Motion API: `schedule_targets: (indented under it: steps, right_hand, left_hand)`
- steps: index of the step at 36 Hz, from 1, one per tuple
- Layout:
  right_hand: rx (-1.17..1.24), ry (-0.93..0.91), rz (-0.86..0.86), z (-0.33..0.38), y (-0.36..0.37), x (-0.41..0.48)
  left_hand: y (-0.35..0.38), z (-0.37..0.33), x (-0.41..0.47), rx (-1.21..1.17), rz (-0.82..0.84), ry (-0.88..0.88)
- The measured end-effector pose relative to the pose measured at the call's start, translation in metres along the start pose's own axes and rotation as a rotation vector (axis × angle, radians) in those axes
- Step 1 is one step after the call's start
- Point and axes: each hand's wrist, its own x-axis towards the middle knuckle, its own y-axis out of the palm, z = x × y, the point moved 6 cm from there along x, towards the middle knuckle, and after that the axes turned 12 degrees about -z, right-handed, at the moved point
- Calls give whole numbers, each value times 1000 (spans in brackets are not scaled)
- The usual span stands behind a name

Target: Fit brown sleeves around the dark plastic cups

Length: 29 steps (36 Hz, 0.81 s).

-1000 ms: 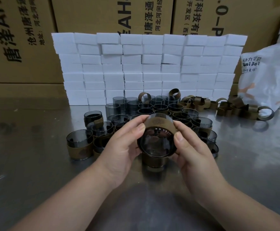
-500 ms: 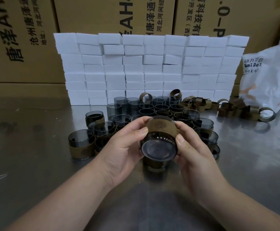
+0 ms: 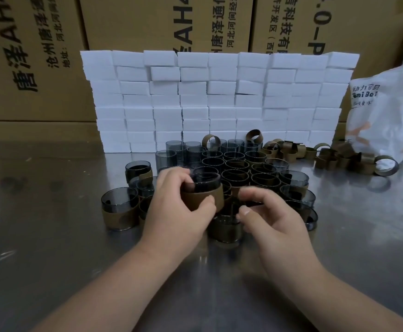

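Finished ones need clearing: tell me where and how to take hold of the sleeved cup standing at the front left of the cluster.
Grip the front-left cup by its brown sleeve, thumb and fingers on opposite sides, coming from the left front over the bare table. It stands upright, mouth up, and other cups crowd its right side.

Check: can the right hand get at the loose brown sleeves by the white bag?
Probably yes. The right hand looks empty, the sleeves lie uncovered on the table beyond the cups on its side, and nothing overhangs them.
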Motion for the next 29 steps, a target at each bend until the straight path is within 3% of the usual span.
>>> schedule_targets:
  steps: [9,15,29]
  right_hand:
    - [-444,2,218,-23,12,-4]
    - [-516,8,174,-24,7,-2]
    - [-613,23,145,-23,4,2]
  left_hand:
    - [1,11,1,334,31,-25]
    - [-3,10,2,391,-7,-62]
    - [20,26,-6,710,312,134]
